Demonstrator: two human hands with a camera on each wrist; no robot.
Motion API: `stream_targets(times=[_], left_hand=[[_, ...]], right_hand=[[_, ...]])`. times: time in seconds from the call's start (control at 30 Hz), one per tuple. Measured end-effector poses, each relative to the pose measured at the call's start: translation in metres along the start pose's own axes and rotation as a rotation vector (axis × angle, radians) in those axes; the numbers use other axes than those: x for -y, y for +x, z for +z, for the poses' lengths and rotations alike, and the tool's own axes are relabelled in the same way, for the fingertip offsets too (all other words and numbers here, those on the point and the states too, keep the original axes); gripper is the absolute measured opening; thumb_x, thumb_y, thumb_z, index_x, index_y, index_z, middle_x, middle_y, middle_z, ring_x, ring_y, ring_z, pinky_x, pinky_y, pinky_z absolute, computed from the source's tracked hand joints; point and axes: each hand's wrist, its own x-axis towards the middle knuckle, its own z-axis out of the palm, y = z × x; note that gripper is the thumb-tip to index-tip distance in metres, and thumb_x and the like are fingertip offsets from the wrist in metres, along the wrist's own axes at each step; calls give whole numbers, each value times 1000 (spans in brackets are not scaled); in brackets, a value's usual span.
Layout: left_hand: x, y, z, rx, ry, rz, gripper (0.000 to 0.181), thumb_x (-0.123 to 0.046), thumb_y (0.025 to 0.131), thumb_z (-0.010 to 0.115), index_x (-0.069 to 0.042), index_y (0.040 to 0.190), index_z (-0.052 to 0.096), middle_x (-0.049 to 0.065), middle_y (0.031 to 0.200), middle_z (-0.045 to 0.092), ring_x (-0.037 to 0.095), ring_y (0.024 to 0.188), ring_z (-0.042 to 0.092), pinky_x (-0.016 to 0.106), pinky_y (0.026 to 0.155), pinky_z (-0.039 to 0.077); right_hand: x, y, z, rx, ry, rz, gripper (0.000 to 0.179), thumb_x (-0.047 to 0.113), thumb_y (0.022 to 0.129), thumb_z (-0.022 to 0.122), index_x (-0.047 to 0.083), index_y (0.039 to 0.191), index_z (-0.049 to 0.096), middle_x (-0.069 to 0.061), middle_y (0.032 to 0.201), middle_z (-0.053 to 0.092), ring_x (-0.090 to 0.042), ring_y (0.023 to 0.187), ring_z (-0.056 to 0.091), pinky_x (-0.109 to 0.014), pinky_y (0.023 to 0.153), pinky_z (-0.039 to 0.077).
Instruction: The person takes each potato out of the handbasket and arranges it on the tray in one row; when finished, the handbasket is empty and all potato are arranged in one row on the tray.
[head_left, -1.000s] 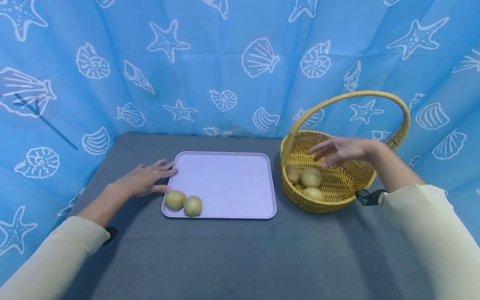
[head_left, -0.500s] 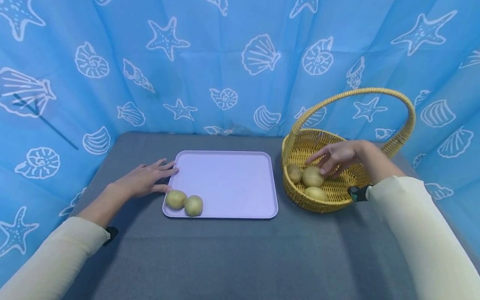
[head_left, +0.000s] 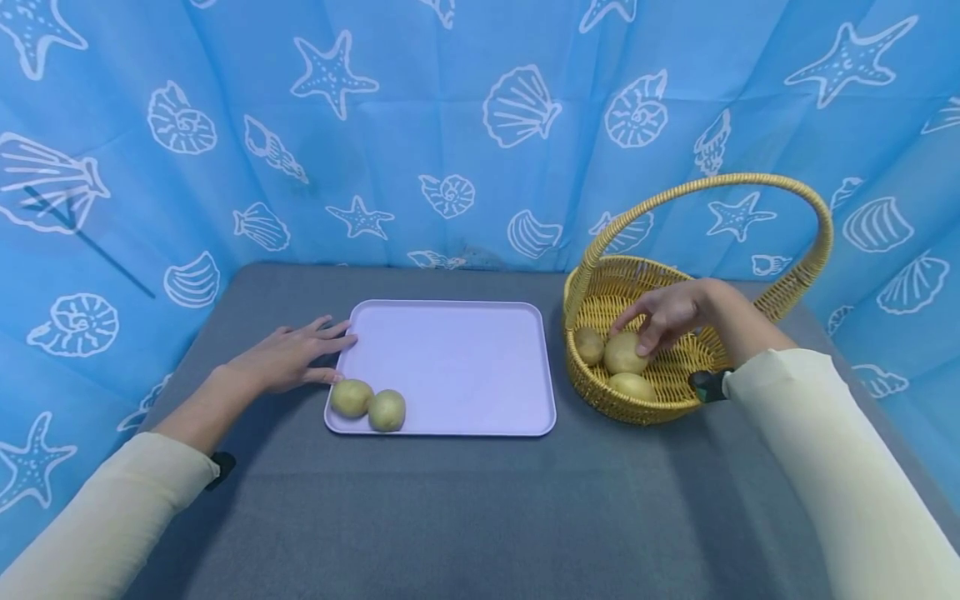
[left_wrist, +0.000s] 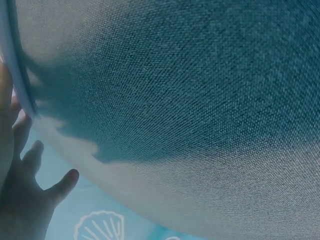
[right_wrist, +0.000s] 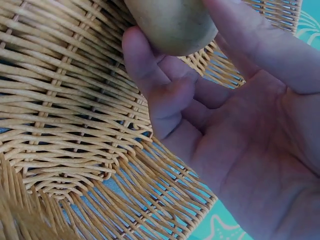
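My right hand reaches into a yellow wicker basket and pinches a potato between thumb and fingers. The right wrist view shows the potato at the top, with curled fingers beneath it and the thumb on its other side. Two more potatoes lie in the basket, one to the left and one in front. My left hand rests with spread, straight fingers at the left rim of a lilac tray. Two potatoes, one at the corner and one beside it, sit at the tray's front left.
The basket's tall arched handle rises above my right hand. A grey cloth-covered table carries tray and basket. Behind it hangs a blue curtain with white shells and starfish.
My right hand has moved down and left inside the basket, and its fingers and thumb have come around the potato. My left hand stays at the tray's edge.
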Motion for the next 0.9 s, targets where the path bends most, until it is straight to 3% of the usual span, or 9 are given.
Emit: stream_targets(times=[0.23, 0.63, 0.9], left_hand=[[0, -1, 0, -1, -5, 3, 77, -54, 93, 61, -11, 153, 39, 17, 161, 28, 48, 147, 16, 76, 107, 17], [1, 0, 0, -4, -9, -1, 78, -56, 92, 61, -11, 153, 39, 17, 161, 28, 48, 147, 16, 76, 108, 16], [0, -1, 0, -9, -14, 6, 77, -55, 93, 61, -11, 153, 40, 17, 161, 28, 48, 147, 16, 76, 107, 17]], right_hand=[[5, -3, 3, -17, -88, -28, 82, 10, 89, 74, -9, 151, 25, -21, 125, 59, -24, 104, 67, -42, 99, 51], [-3, -21, -5, -33, -51, -147, 76, 10, 92, 71, -9, 151, 28, -20, 124, 64, -29, 113, 64, -38, 100, 51], [8, -43, 2, -47, -188, -227, 72, 14, 92, 70, -7, 150, 33, -16, 121, 66, -30, 113, 62, -38, 98, 49]])
